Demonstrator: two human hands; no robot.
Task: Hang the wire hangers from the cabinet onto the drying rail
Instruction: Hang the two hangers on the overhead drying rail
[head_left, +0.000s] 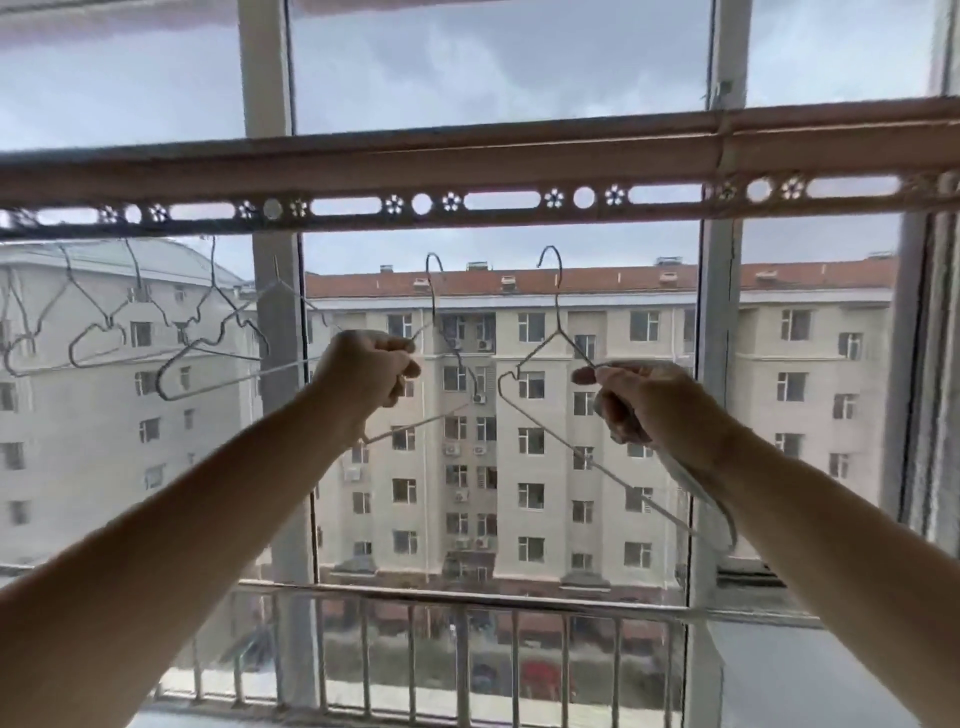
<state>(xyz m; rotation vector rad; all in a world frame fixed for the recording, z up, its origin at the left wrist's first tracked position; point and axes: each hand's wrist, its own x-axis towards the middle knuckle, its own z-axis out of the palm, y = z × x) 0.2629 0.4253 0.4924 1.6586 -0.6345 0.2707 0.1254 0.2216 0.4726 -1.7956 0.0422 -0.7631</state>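
Hangers up, one per hand, hooks just under rail (467, 161). Left hand (371, 371) curled tight round shoulder wire of left hanger (433, 306). Right hand (628, 400) gripping right hanger (557, 306) at its shoulder, thumb on top, fingers wrapped beneath, with lower bar running down past forearm. Both hooks free: near rail's underside, not on it.

Step in hand, by the look of it: hooking this pair on. Calls next for raising each hook to punched strip (501, 200) along rail's lower edge and catching it there. Whether in a slot or a round hole, cannot tell from those already up.

Hung hangers (234, 381) crowded at left, tilted and overlapping, nearest just beside left hand. Likely to snag, so better to aim for bare stretch to their right.

Behind: window post (265, 78), cord (724, 140) tied round rail at right, bars (467, 597) below, flats (571, 415) opposite. No cabinet in view.
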